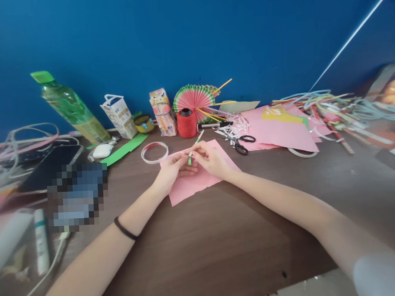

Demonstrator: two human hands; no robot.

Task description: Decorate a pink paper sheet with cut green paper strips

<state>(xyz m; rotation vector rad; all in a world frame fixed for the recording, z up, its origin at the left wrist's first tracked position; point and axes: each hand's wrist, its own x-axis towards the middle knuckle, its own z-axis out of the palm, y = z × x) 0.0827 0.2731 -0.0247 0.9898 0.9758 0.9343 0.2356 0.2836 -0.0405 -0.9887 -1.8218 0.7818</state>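
**Green-and-white paper strip [189,160] being held over pink paper sheet [183,191]**

The left hand [171,170] is pinching the strip between thumb and forefinger, its remaining fingers extending just below. The right hand [211,158] is gripping the same strip narrowly between thumb and fingertips, directly beside the left; the exact contact points are too small to tell. The strip is slanting, one end projecting past the fingers toward the back, the other showing between the hands. The sheet is lying on the brown counter [221,238] beneath both hands.

A ring-shaped tape roll [144,155] is lying just beside the sheet's left corner. Behind the hands, a red thread spool [186,125] is standing near a printed drink carton [165,121], with a pleated pink-and-green fan [191,96] rising behind. Black-handled scissors [242,148] are lying to the right, near white paper scraps [239,125]. Farther left, a green-capped bottle [74,109] is standing before the blue wall [140,37].
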